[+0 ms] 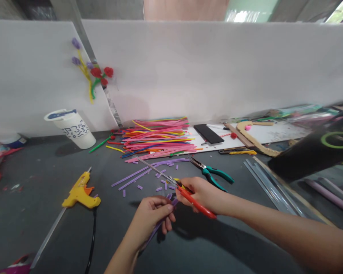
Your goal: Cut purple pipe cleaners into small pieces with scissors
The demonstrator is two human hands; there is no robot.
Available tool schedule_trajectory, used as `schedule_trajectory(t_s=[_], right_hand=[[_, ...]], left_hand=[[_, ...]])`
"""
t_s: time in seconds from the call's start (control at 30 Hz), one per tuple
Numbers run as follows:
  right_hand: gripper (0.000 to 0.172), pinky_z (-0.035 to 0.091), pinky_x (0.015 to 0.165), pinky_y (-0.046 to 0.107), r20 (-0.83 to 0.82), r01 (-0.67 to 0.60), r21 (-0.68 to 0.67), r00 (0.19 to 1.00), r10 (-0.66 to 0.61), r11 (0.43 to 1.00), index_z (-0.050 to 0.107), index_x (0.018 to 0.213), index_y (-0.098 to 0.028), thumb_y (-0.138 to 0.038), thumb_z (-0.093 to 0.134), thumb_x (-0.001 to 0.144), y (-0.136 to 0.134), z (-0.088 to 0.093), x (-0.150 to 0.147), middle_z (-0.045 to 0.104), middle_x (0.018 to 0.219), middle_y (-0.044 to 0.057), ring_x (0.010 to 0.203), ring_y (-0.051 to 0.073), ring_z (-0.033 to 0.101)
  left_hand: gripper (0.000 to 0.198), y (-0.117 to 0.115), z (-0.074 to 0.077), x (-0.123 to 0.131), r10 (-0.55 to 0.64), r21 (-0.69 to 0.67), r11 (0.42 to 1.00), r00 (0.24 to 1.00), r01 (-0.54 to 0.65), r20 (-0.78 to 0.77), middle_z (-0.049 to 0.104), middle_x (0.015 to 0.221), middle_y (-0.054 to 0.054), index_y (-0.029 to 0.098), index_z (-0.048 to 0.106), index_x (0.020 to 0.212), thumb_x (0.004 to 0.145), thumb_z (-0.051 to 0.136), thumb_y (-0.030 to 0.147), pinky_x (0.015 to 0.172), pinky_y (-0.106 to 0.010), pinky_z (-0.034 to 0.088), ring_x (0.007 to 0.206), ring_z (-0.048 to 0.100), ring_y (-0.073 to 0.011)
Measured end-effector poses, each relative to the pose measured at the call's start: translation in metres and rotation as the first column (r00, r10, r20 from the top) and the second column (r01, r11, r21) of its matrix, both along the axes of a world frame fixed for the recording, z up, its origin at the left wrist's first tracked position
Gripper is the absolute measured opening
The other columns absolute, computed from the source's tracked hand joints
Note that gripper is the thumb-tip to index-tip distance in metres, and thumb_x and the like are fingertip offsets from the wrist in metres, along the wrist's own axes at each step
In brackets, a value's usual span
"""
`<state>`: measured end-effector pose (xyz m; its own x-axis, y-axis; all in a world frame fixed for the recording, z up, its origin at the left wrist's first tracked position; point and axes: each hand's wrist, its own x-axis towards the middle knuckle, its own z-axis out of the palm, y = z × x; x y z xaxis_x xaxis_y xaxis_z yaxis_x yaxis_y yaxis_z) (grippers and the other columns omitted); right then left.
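My left hand (153,217) is closed around purple pipe cleaners (156,231), whose ends poke up beyond my fingers. Red-handled scissors (193,199) are gripped in my right hand (205,192), their long silver blades pointing up and left over the table. Both hands are close together, the handles just above the held pipe cleaners. Short cut purple pieces (140,187) lie scattered past my fingers. Behind them rest several long purple pipe cleaners (134,177). Teal-handled pliers (213,175) lie beyond my right hand.
A yellow glue gun (81,192) with its cord stands left, near a white cup (76,129). Bundled colourful pipe cleaners (157,140) and a black phone (208,134) lie at the back. On the right are clear sticks (270,186) and a black bottle (311,148).
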<state>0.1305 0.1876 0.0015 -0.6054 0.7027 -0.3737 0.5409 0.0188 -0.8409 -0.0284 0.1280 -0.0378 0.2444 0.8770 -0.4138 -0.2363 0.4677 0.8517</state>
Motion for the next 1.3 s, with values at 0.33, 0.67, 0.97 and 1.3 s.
schedule_trajectory(t_s=[0.33,0.67,0.97,1.3], right_hand=[[0.044,0.029,0.045,0.020,0.322,-0.174,0.161,0.940,0.115,0.972,0.047,0.069,-0.019,-0.062,0.038,0.075,-0.009,0.019,0.026,0.049,0.057,-0.003,0.050,0.011,0.045],[0.046,0.029,0.044,0.020,0.464,-0.223,0.060,0.869,0.171,0.973,0.054,0.074,-0.020,-0.062,0.036,0.075,-0.027,0.016,0.029,0.056,0.060,0.001,0.050,0.013,0.048],[0.046,0.028,0.043,0.019,0.490,-0.258,0.091,0.852,0.182,0.962,0.056,0.073,-0.018,-0.059,0.036,0.077,-0.028,0.013,0.027,0.054,0.059,0.002,0.049,0.012,0.046],[0.049,0.027,0.042,0.019,0.447,-0.224,0.082,0.879,0.165,0.971,0.059,0.070,-0.016,-0.059,0.035,0.077,-0.026,0.003,0.029,0.052,0.056,0.002,0.047,0.010,0.042]], left_hand=[[0.015,0.004,0.006,-0.008,0.371,0.067,0.928,0.928,-0.367,-0.046,0.058,0.050,0.002,0.013,0.059,0.066,0.065,0.064,0.027,0.034,-0.014,0.032,0.037,0.046,-0.0047],[0.012,0.003,0.007,-0.004,0.389,0.109,0.919,0.916,-0.379,-0.095,0.058,0.049,0.002,0.012,0.059,0.067,0.067,0.061,0.024,0.032,-0.014,0.030,0.036,0.045,-0.0050],[0.014,0.002,0.004,-0.004,0.371,0.140,0.925,0.916,-0.352,-0.151,0.058,0.049,0.002,0.012,0.057,0.065,0.069,0.059,0.025,0.031,-0.014,0.031,0.035,0.045,-0.0051],[0.017,0.003,0.001,-0.006,0.328,0.100,0.944,0.930,-0.315,-0.167,0.057,0.049,0.002,0.013,0.056,0.061,0.070,0.057,0.027,0.031,-0.014,0.030,0.035,0.045,-0.0052]])
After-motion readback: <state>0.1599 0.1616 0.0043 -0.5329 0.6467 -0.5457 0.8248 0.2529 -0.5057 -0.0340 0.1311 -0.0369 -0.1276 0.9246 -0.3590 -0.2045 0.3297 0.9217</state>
